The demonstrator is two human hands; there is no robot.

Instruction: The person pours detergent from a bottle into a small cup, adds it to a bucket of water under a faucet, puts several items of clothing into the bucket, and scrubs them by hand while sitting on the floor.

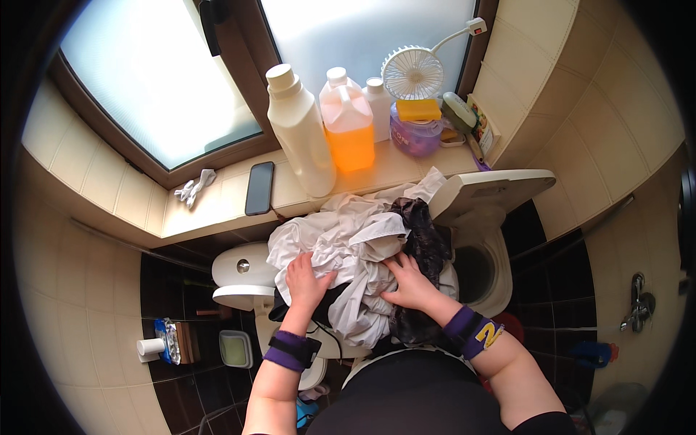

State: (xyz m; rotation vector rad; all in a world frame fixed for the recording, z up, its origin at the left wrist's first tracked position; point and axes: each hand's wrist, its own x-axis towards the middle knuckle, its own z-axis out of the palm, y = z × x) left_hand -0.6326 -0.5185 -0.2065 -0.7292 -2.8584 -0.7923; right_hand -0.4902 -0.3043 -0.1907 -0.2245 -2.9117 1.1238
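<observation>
White cloth (330, 235): lay in a loose, rumpled heap in front of the black-clad torso (399, 391), below the sill (228, 210), between a white fixture (225, 268) and an open white bowl (502, 279).
Dark cloth (422, 232): lay bunched along the right side of the heap, touching the white.
Left grip (306, 285): rested on the left part of the white cloth, wide open, fingers spread, thumb out to the side. Had hold of nothing visible.
Right grip (412, 284): rested on the right half of the heap, also open, thumb well apart from the fingers. Touched white cloth at a turned-up fold near the dark piece. Showed no clear pinch.
Handling: looked like working through the heap by feel. Called for pinning one side with the left, then lifting a single edge with the right, to avoid dragging several layers along.
Bowl side: needed care. Risked letting loose folds slip in on a hard pull rightward; better worked toward the torso.
Raised lid (500, 185): stood just beside an upper corner of white cloth. Called for easing, not yanking.
Sill: carried a white jug (301, 134), an orange-liquid jug (350, 141) and a phone (259, 188). Called for short sweeps near the bottles.
</observation>
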